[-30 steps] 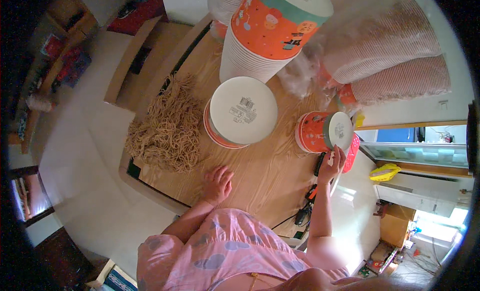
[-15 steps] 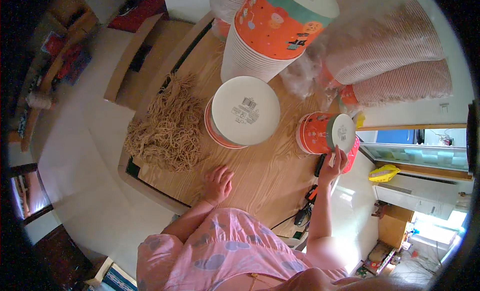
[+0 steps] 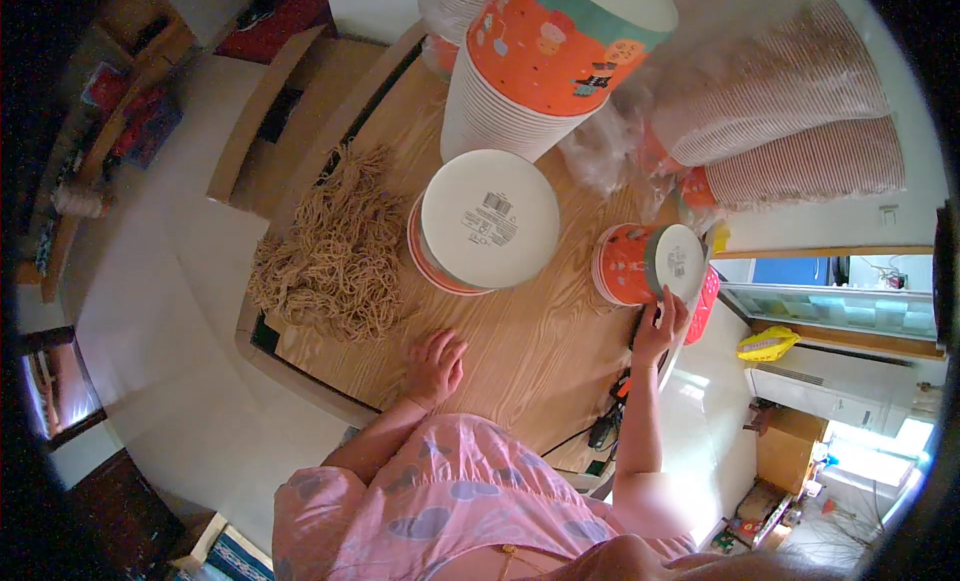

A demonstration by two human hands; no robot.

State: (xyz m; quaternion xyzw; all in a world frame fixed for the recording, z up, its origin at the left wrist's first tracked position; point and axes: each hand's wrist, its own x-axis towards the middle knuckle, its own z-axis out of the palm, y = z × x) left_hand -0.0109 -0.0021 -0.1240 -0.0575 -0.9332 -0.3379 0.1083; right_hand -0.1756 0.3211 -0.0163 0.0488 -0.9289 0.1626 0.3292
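An upside-down stack of orange paper buckets (image 3: pixel 418 246) with a wide white base stands on the wooden table in front of me. To its right is a smaller upturned stack of orange paper buckets (image 3: pixel 627 265) with a green band. My right hand (image 3: pixel 660 331) has its curled fingers at the near edge of this small stack's base. Part of the grip is hidden by the hand itself. My left hand (image 3: pixel 437 369) lies on the table near its front edge, fingers spread and holding nothing. Left of the large stack is a heap of tan twine (image 3: pixel 335 251).
A tall stack of nested paper buckets (image 3: pixel 565 51) rises at the back. Plastic-wrapped stacks of cups (image 3: pixel 775 91) lean at the back right. A black cable and plug (image 3: pixel 602 431) lie by the table's right front edge. A cardboard box (image 3: pixel 290 131) stands left of the table.
My right hand and the small bucket stack have shifted slightly to the left. My left hand stays where it was.
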